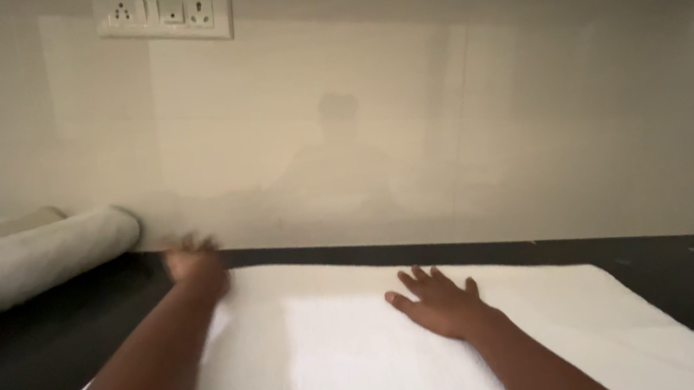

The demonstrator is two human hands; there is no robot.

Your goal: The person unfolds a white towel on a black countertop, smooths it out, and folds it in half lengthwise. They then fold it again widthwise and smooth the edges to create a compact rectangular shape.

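Right hand (442,302) lies flat, palm down, fingers spread, pressing on the white towel (358,357), nothing grasped. Left hand (195,265) is blurred at the towel's far left corner; cannot tell if it pinches the cloth or just rests on it.

Towel is spread flat on the dark countertop (48,346), in the near middle of the scene, running off the bottom edge. Its visible long axis runs left to right, far edge roughly parallel to the wall (439,115), near part cut off so full length unknown. Far right corner points toward the right end of the counter.

Look: plain white, thick soft terry-like pile, no pattern seen. Far strip looks slightly creamier, centre patch brighter white, maybe a doubled layer, can't confirm. Surface mostly smooth, edges slightly rounded.

Far left: two rolled towels (41,249), off-white, lying side by side on the counter against the wall, well apart from the right hand, near the left one. Switch and socket plate (163,14) sits high on the wall, far left. Glossy wall panel shows a faint reflection.
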